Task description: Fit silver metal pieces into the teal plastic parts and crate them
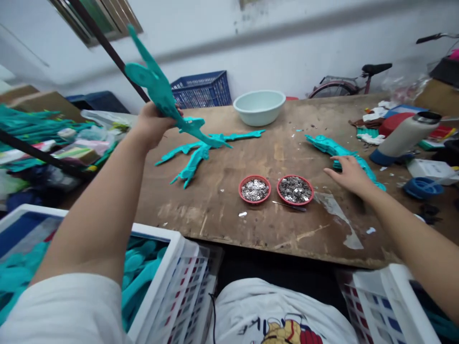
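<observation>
My left hand (pixel 155 125) is raised over the left side of the table, fingers wrapped round a long, flat teal plastic piece (pixel 159 91) with a rounded lobe. Its lower end hangs over more teal plastic pieces (pixel 193 165) lying spread on the table. On the right, my right hand (pixel 349 176) lies over a stack of similar teal pieces (pixel 324 143), thumb and fingers apart. Between the hands stand two small red baskets, the left basket (pixel 254 202) with shiny metal bits and the right basket (pixel 294 202) with darker ones. A thin tool (pixel 290 206) lies before them.
A pale basin (pixel 258 112) stands at the table's back. Bottle (pixel 409 136), blue lid-like dish (pixel 423 188) and clutter crowd the right. White crates flank my lap, the left crate (pixel 168 282) holding teal pieces. A dark pole (pixel 107 45) crosses the upper left.
</observation>
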`<move>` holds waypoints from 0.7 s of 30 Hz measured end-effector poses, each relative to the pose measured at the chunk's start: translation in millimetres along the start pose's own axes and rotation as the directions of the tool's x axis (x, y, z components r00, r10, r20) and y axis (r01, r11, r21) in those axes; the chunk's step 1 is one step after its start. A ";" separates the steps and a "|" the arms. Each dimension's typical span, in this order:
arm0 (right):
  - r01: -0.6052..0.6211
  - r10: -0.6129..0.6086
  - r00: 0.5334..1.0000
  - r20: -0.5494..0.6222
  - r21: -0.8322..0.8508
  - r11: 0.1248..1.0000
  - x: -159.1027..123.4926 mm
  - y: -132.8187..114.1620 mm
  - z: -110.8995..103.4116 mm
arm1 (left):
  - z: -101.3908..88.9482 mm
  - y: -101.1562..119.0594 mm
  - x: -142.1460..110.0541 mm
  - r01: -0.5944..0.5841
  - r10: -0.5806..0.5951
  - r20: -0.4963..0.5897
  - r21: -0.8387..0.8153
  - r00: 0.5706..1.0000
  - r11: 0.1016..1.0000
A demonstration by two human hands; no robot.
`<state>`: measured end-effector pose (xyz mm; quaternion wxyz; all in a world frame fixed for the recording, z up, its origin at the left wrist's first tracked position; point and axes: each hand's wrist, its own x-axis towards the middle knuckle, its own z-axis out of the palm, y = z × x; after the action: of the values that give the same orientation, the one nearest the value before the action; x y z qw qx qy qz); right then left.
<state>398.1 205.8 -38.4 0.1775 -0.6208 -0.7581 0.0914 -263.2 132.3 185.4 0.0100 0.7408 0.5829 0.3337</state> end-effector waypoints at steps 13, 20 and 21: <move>0.410 -0.390 0.879 0.276 -0.018 0.912 -16.1 -54.1 11.2 | -13.8 190.8 -47.9 -0.169 0.191 0.022 -0.378 0.981 0.910; 0.378 -0.287 0.858 0.426 -0.145 0.914 -24.0 -91.5 20.7 | 121.6 247.4 -129.2 -0.480 0.330 0.819 -0.078 0.469 0.874; 0.395 -0.297 0.854 0.428 -0.159 0.905 -24.6 -93.1 19.9 | 143.8 244.9 -140.1 -0.521 0.295 0.849 -0.028 0.438 0.853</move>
<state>309.9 163.7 -27.0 -0.0420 -0.4589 -0.8831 0.0880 5.7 -14.3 104.9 0.1133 0.9219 0.3444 -0.1362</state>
